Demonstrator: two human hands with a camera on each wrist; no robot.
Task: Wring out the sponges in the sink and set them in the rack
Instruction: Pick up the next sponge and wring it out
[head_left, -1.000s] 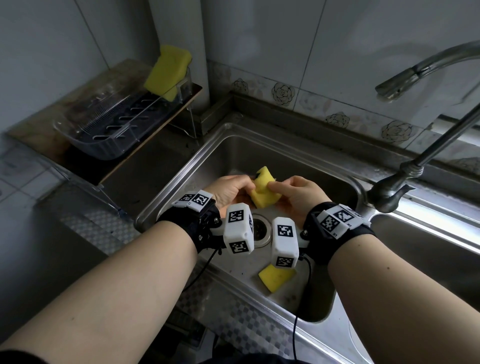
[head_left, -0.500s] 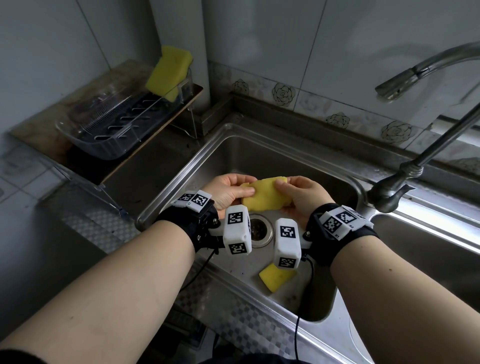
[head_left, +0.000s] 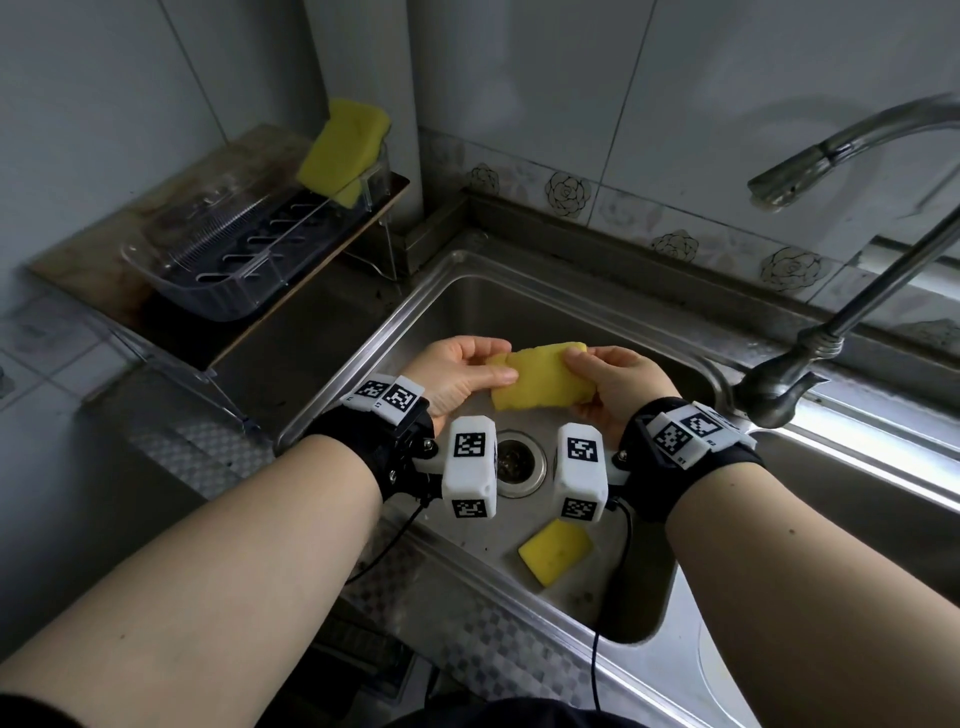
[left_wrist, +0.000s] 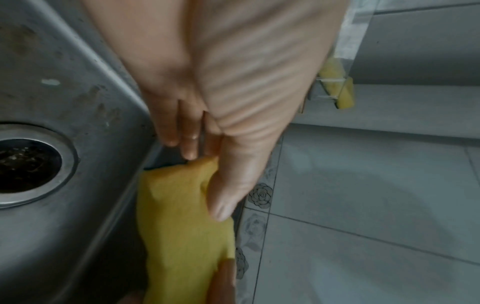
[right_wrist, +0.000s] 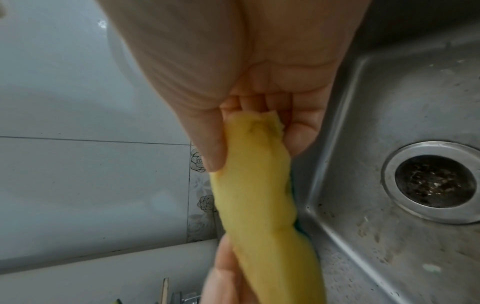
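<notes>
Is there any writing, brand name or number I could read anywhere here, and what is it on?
None can be read.
Left wrist camera block: only black-and-white square code patterns, no words.
Right wrist camera block: the same.
Wrist band tags: tiny marks beside the codes, too small to read.

Sponge (head_left: 540, 376) (yellow) between 2 hands

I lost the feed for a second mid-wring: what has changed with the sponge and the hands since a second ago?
The held sponge has opened out: a second ago it was bunched and twisted between the hands, now it lies stretched flat across them. The left hand and right hand have drawn slightly apart, each still pinching one end. Unchanged: the sponge on the sink floor and the sponge in the rack.
</notes>
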